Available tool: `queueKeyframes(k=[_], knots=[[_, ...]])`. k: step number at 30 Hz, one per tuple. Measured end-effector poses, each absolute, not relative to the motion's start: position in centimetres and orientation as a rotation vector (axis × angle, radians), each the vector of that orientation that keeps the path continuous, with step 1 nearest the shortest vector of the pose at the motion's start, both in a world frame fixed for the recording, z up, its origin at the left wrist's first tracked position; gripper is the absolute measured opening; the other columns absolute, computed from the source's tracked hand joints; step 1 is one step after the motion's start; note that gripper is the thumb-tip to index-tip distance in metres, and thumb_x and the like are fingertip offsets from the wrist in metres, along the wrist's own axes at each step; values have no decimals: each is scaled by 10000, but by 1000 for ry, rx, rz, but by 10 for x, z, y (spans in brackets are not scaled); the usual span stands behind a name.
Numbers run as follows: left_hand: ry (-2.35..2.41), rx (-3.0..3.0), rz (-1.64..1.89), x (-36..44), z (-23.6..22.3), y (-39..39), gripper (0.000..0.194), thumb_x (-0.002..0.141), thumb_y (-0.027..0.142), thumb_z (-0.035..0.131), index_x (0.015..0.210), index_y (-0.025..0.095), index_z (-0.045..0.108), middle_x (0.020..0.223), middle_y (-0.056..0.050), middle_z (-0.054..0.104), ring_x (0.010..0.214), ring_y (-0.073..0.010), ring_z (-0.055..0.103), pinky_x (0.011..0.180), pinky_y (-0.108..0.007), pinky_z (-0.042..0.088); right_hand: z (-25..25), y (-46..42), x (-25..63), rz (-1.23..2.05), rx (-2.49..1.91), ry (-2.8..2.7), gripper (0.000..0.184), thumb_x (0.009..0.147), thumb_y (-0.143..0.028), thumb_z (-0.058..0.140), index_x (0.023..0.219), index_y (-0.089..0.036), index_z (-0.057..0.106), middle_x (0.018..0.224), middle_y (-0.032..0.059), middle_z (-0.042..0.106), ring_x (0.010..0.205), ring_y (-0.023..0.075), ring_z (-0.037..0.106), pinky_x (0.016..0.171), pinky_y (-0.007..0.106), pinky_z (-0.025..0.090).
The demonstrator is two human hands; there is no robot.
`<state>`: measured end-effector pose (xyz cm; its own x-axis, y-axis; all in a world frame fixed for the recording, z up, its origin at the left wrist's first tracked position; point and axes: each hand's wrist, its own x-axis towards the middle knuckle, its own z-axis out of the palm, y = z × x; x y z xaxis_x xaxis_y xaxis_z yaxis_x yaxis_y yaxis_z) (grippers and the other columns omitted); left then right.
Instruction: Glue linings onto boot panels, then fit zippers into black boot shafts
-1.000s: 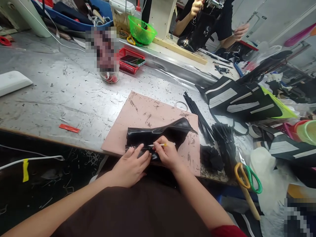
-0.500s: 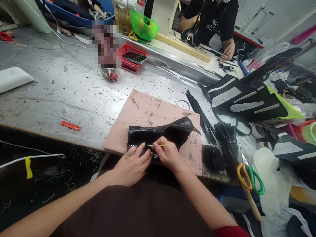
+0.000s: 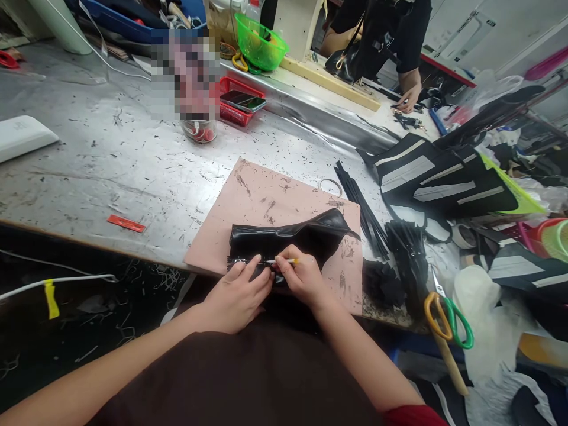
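Note:
A folded piece of black leather lies on a pink cutting board at the near edge of the metal table. My left hand rests flat on the leather's near edge, fingers stretched out and pressing it down. My right hand pinches a thin white pen-like tool, held level with its tip pointing left toward my left fingertips.
Black strips and a metal ring lie right of the board. Scissors with green and yellow handles sit at the right edge. A jar, red basket with a phone and green bowl stand behind. Another person's hand works across the table.
My hands have barely moved; the pen tip has shifted slightly left along the leather's edge. The person across the table has lowered a hand onto the tabletop.

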<state>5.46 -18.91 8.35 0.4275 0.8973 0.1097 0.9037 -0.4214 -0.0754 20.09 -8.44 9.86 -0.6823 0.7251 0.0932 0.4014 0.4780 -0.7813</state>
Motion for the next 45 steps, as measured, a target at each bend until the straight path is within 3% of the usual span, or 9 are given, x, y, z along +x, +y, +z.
queueKeyframes(k=[13,45], knots=[[-1670,-2589,-93,55,85,-189,434,834,410,456,1211,207,519,1218,-74,549,1206,-316,391,926,-420,305,94,-81,206,1167,-1026,-2154,190,862,-321,415,720,-212,478,649,12,620,596,141,614,568,237,479],[-1645,-2557,-140,56,83,-188,426,818,418,478,1188,216,537,1201,-62,558,1189,-303,411,920,-407,308,100,-83,205,1065,-1036,-2258,189,842,-300,424,689,-212,490,623,16,641,573,139,612,532,219,453]])
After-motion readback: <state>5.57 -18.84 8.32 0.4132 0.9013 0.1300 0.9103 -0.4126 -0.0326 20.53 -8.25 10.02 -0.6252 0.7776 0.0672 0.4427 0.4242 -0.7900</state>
